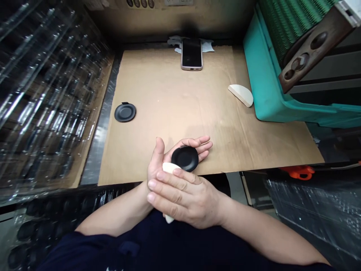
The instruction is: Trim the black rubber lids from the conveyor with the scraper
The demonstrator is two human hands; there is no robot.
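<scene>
My left hand point(158, 162) is palm up above the cardboard's near edge, its thumb raised and its fingers stretched to the right. Across those fingers rests a round black lid point(184, 158) with a shallow dished face. My right hand point(187, 195) lies over the left palm, fingers together, holding a white half-moon sponge point(168, 167). The sponge's upper tip is close to the lid's lower left edge; most of it is hidden under my fingers. Another black lid point(125, 112), with a small tab, lies on the cardboard point(175, 98) at left.
A second white half-moon sponge point(241, 95) lies at right, by a turquoise bin point(263, 86) holding a green ridged piece point(296, 22). A phone point(192, 55) rests on white cloth at the back. Stacked clear plastic trays point(50, 86) line the left; an orange-handled tool point(300, 172) is lower right.
</scene>
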